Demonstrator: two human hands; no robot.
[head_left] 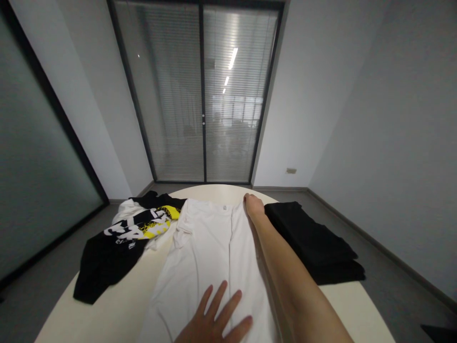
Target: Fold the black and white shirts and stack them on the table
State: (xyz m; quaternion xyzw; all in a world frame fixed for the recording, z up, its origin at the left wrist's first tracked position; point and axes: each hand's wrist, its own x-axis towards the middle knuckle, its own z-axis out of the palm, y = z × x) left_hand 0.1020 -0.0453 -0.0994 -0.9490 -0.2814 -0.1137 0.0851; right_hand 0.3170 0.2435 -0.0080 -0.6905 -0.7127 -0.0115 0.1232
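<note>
A white T-shirt (214,252) lies spread on the table in front of me, a small tag at its far edge and a crease running down its right half. Fingers spread and pressed flat, my left hand (216,317) rests on the near part of the shirt. My right hand (254,205) reaches to the shirt's far right corner and has its fingers closed on the fabric there. The forearm hides part of the shirt's right edge.
Left of the shirt, a crumpled pile of black and white clothes (114,257) with a yellow print lies on the round cream table (117,314). Folded black garments (310,238) are stacked at the right. Beyond the table stand a glass partition with blinds (203,95) and walls.
</note>
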